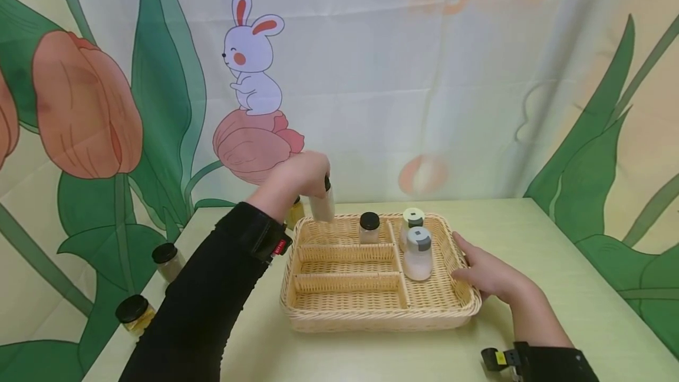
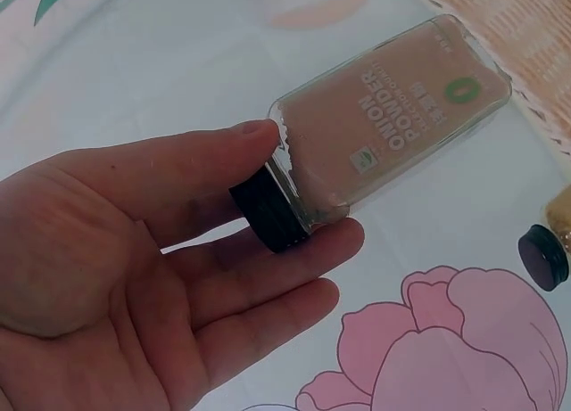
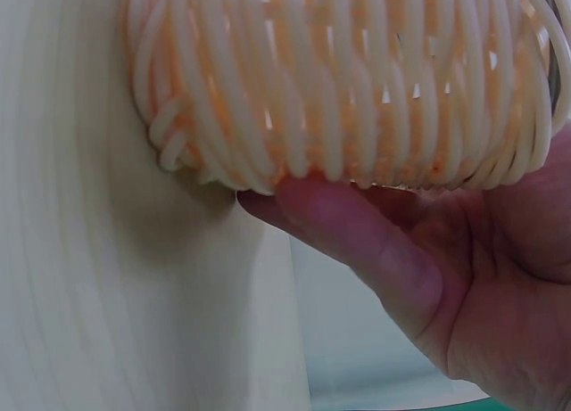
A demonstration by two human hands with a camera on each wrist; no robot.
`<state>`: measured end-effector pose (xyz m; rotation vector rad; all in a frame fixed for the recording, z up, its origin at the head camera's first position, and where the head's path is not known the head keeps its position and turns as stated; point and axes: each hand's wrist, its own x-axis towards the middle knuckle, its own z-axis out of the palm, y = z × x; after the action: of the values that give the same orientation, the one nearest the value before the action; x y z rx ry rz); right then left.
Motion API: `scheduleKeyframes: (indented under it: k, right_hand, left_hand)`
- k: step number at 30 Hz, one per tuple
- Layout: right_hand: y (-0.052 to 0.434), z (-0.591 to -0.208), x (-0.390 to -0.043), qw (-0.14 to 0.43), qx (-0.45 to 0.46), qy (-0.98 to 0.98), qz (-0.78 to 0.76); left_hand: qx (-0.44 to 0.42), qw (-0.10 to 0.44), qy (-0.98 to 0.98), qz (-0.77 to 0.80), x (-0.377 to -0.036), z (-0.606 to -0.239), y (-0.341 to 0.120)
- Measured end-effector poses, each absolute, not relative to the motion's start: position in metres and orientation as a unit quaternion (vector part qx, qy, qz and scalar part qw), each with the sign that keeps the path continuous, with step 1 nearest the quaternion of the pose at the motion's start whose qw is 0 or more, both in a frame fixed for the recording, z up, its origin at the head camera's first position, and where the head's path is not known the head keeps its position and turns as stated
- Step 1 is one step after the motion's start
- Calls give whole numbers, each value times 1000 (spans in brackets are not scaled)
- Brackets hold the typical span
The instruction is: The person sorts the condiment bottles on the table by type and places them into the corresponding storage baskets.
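Note:
My left hand point(image 1: 303, 174) pinches a clear jar of onion powder point(image 2: 384, 126) by its black cap, with thumb and fingers around the neck. In the head view this jar hangs just above the back left corner of a wicker basket point(image 1: 382, 315). The basket's right side is gripped by my right hand point(image 1: 493, 271), and the right wrist view shows fingers against the woven wall point(image 3: 330, 90). A short black-capped jar point(image 1: 369, 233) stands in the back compartment. Two jars with pale and grey lids, one in front point(image 1: 418, 261) and one behind point(image 1: 411, 220), stand in the right compartment.
Behind my left forearm, a jar with yellow contents point(image 1: 294, 213) stands near the basket's back left corner. Two more black-capped jars, one greyish point(image 1: 168, 265) and one yellow point(image 1: 139, 318), are at the table's left edge. A printed cloth point(image 1: 361, 75) hangs behind the table.

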<state>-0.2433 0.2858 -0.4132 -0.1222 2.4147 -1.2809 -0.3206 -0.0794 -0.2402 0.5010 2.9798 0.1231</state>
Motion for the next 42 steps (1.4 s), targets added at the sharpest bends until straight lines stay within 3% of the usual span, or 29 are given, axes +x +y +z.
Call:
scheduleKeyframes:
  k: [42]
  right_hand:
    - [284,-412,-242,199,-43,866,-457]
  left_hand:
    - [166,98,981,26,-323,-287,-48]
